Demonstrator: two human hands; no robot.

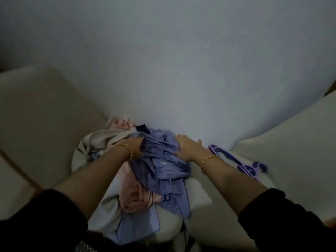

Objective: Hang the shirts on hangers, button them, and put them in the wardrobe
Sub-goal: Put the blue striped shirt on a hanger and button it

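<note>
left hand [136, 146]: fingers curled, gripping shirt [163, 166] | right hand [185, 148]: fingers straight, pressing

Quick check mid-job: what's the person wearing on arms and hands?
The left sleeve and right sleeve are black, stopping near the elbows. A gold beaded bracelet circles each wrist: left bracelet, right bracelet. The left hand and right hand are ungloved.
</note>
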